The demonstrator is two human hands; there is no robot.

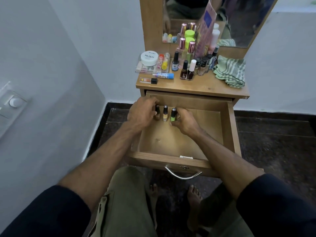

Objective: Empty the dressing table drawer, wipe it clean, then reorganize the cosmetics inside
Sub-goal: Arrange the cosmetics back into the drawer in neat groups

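The wooden drawer point(188, 142) is pulled out below the dressing table top point(205, 86). Three nail polish bottles stand in a row at its back left. My left hand point(142, 113) grips the leftmost dark-capped bottle point(157, 110), which it partly hides. The middle yellow bottle point(165, 115) stands free between my hands. My right hand point(184, 122) holds the green bottle point(173, 115) with curled fingers. Many more cosmetics stand on the table top, among them dark nail polish bottles point(186, 71) and pink-capped perfume bottles point(186, 48).
A white nail polish remover tub point(149, 57) sits on a clear box at the table's back left, with small tubes point(163, 75) nearby. A green striped cloth point(230, 71) lies at the right. A mirror point(239, 19) rises behind. A wall stands to the left.
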